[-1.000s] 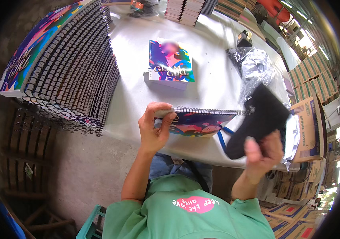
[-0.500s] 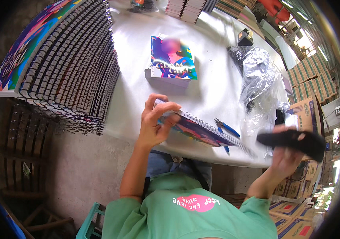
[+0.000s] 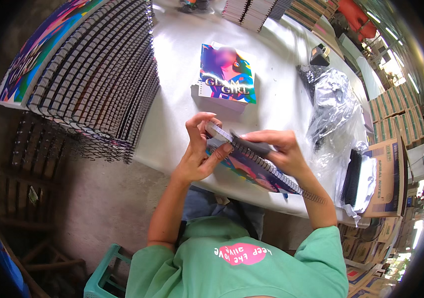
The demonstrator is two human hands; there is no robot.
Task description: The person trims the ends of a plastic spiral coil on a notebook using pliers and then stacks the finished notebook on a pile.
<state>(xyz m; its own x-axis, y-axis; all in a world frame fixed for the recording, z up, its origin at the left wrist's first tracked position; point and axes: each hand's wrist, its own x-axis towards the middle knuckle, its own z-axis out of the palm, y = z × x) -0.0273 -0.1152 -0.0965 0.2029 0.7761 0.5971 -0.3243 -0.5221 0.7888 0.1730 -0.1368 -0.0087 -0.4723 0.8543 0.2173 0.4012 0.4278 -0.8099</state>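
Fingers of the left hand (image 3: 197, 158) pinch one end of a spiral notebook (image 3: 252, 174) above the white table's (image 3: 277, 116) near edge, while the right hand's (image 3: 285, 149) lie close together on a dark flat piece (image 3: 252, 147) along its coil (image 3: 272, 168) (thumb hidden, so I cannot tell whether they pinch). It looks light and fairly stiff, perhaps slippery-covered; gripping the page block should spare the bendable coil.
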